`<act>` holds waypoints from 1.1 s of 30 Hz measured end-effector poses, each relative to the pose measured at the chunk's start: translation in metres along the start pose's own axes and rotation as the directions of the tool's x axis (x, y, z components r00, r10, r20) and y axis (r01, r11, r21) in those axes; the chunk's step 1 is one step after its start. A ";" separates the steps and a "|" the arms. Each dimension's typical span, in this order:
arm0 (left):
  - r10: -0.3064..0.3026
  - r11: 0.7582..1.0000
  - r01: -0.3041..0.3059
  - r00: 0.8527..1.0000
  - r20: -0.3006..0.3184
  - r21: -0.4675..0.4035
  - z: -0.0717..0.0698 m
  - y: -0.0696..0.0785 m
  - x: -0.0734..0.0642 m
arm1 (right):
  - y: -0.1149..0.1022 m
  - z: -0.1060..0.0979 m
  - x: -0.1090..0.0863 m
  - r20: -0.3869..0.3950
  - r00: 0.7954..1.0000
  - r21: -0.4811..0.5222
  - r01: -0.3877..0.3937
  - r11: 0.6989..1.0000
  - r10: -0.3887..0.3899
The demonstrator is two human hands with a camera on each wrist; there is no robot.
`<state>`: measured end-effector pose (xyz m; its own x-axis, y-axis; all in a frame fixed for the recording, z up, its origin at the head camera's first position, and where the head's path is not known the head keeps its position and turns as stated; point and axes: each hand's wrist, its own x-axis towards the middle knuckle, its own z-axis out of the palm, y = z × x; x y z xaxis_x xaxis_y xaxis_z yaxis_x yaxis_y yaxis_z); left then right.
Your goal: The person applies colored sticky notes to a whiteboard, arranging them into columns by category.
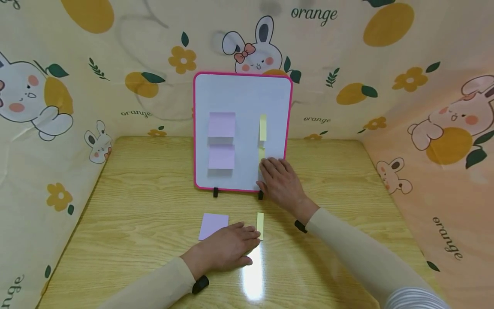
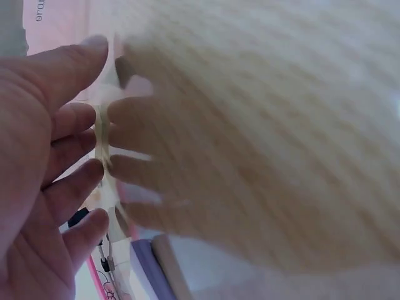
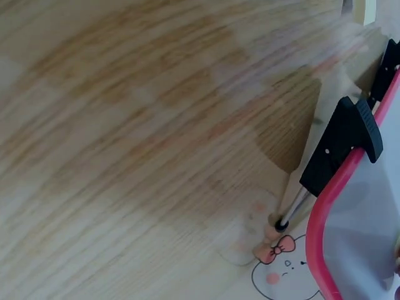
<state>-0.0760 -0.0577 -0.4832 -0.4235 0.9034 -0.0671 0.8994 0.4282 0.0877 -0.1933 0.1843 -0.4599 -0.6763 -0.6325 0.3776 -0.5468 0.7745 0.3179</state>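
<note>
A whiteboard (image 1: 247,96) with a pink frame leans upright on the table. On its left side are an upper purple sticky note (image 1: 221,125) and a lower one. An upper narrow yellow sticky note (image 1: 263,127) hangs on the right side, above a second yellow note (image 1: 261,153). My right hand (image 1: 283,184) lies with extended fingers against the board, covering part of this lower note. Over the table my left hand (image 1: 227,246) stretches its fingers, partly hiding a purple sticky pad (image 1: 212,223). Its fingertips are near a narrow yellow sticky pad (image 1: 260,221).
Black clip feet (image 3: 334,147) hold the board's lower edge. The wood-grain table (image 1: 146,193) is bordered by a patterned cloth (image 1: 154,51) at the back and sides. Light glares off the table in front of the yellow pad.
</note>
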 end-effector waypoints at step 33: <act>-0.062 0.984 0.048 0.995 -0.078 -0.170 0.002 -0.005 -0.004 | 0.000 0.001 -0.006 0.046 0.999 -0.017 -0.003 1.000 0.004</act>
<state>-0.0789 -0.0632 -0.4855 -0.4856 0.8742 0.0055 0.8466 0.4687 0.2523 -0.1896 0.1878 -0.4635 -0.7005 -0.6282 0.3385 -0.5362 0.7764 0.3311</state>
